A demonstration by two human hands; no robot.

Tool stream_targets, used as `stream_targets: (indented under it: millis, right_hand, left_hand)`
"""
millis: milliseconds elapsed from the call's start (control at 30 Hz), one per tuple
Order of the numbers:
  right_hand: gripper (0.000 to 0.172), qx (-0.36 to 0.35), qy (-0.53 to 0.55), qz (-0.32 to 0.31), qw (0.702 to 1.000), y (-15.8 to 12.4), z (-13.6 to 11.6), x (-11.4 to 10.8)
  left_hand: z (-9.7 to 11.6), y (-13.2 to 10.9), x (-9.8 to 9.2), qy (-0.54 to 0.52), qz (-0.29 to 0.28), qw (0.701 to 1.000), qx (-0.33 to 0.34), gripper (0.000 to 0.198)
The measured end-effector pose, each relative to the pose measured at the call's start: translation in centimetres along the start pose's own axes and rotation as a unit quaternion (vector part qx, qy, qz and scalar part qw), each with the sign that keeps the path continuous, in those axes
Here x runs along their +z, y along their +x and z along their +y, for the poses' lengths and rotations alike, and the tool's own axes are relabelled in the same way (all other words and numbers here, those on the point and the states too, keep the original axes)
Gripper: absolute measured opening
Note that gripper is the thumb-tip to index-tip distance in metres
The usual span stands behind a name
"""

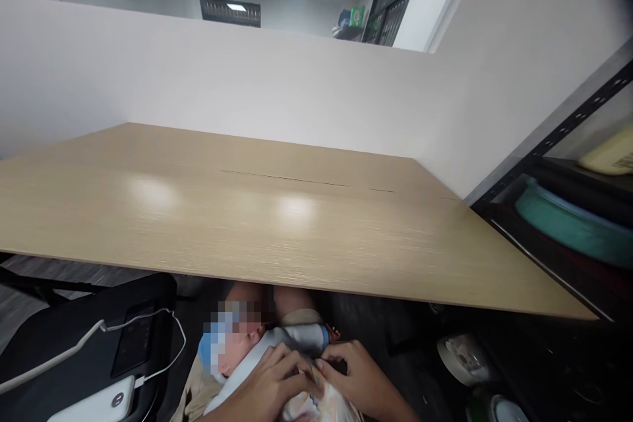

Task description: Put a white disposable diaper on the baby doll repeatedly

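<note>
Across my lap, at the bottom of the head view, lies a small doll-like figure in a pale top with blue cuffs and a light blue cap; its face is blurred out. A white diaper with faint coloured print is at its lower body. My left hand bends over the near side, fingertips pinching the diaper's upper edge. Opposite it, my right hand is closed, thumb and forefinger together on the same edge. The fingertips almost meet, and what lies beneath them is partly hidden.
A wooden table stands just beyond my knees. On the left, a black chair carries a dark phone and a white power bank with a cable. At right are a shelf with a teal item and a round white object.
</note>
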State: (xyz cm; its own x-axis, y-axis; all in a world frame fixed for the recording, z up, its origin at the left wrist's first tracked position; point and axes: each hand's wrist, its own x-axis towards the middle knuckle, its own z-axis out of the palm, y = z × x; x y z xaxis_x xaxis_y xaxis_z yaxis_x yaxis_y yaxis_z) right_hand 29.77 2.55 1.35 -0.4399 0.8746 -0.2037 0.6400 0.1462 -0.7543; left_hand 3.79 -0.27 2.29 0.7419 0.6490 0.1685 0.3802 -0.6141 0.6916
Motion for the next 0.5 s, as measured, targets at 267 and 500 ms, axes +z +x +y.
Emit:
stream_targets:
  millis: [267,500]
  right_hand:
    - [0.056,0.043,-0.027,0.08,0.995,2.0,4.5,0.4]
    - [0.037,-0.056,0.037,0.045,0.997,0.0,-2.2,-1.7]
  left_hand:
    - [-0.8,-0.8,0.8,-0.069,0.066,0.995,-0.005,0.03]
    - [-0.8,-2.4,1.8,-0.03,0.077,0.996,-0.034,0.028]
